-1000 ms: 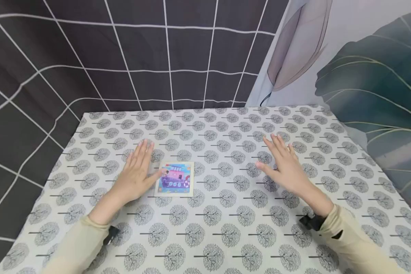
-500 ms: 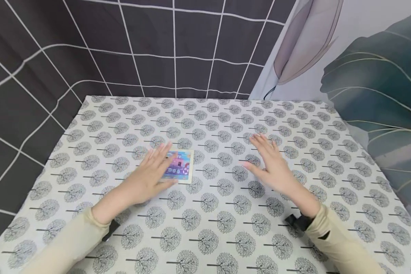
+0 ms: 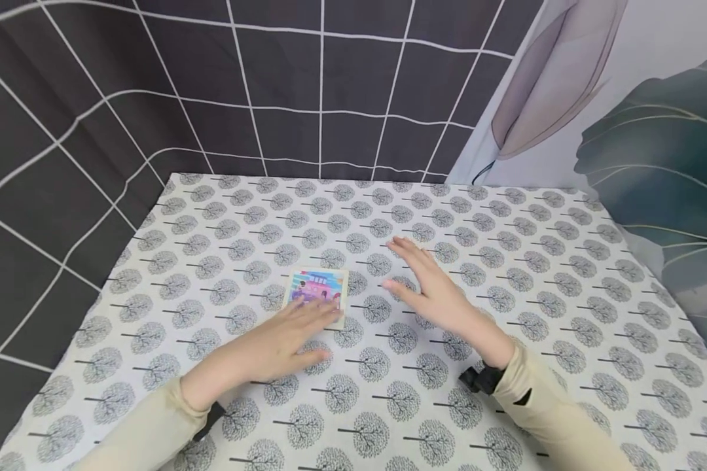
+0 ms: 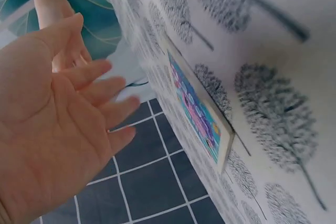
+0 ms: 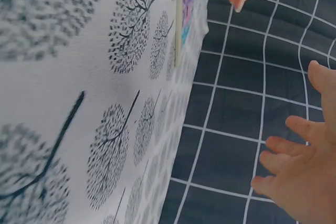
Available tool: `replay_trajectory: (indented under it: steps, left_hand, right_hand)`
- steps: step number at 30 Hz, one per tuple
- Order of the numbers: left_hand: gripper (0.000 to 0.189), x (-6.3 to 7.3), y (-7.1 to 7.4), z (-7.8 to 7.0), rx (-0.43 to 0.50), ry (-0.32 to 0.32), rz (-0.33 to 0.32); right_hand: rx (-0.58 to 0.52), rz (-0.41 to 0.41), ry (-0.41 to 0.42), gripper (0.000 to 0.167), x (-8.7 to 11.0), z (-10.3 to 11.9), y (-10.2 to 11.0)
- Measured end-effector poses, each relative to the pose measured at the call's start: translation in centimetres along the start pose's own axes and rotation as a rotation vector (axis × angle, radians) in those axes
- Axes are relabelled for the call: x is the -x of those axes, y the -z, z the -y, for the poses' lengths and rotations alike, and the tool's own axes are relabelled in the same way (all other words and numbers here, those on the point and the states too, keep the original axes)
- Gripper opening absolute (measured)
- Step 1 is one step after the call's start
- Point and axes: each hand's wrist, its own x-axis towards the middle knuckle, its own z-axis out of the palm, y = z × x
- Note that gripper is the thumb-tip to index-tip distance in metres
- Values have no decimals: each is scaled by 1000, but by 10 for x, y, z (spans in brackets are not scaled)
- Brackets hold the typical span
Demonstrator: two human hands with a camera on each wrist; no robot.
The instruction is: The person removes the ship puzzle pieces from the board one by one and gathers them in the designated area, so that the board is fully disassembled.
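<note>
On the tree-print cloth lies a square, flat picture board (image 3: 330, 281) with a pale border and a colourful pink, blue and purple picture. My left hand (image 3: 279, 343) hovers over its near side and hides its lower part in the head view; the left wrist view shows a gap between the fingers (image 4: 118, 111) and the board (image 4: 197, 106). To the right of the board, my right hand (image 3: 436, 291) is held above the cloth with fingers extended and thumb apart. Nothing is in either hand. In the right wrist view, the right hand (image 5: 302, 156) is apart from the board (image 5: 184, 19).
The table (image 3: 507, 275) is covered with a white cloth printed with grey trees. Behind and to the left hangs a dark curtain (image 3: 283, 72) with white grid lines. A pale curtain (image 3: 654, 59) with large leaves hangs at the right. Black straps circle both wrists.
My left hand has moved right, from beside the board to over its near part. My right hand has moved left toward it. The head view has shifted slightly; the board stays on the cloth.
</note>
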Motion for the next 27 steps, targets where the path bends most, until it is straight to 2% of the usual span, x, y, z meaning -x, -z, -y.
replay_trajectory:
  steps: [5, 9, 13, 16, 21, 27]
  left_hand:
    - [58, -12, 0, 2, -26, -37, 71]
    - [62, -19, -1, 10, -88, 4, 92]
    - [65, -20, 0, 21, -106, 39, 107]
    - [63, -18, 0, 23, -108, 60, 76]
    - [61, -16, -2, 25, -165, 82, 6]
    - [60, -15, -3, 26, -174, 80, -5]
  right_hand:
    - [-39, 29, 50, 62, -15, 1, -14]
    - [-38, 43, 115, 60, -34, 0, -25]
    - [-61, 53, 197, 57, -54, 0, -34]
    - [-102, 64, 214, 54, -64, 1, -40]
    - [-114, 135, 172, 51, -77, 6, -53]
    - [-96, 189, 192, 49, -87, 14, -66]
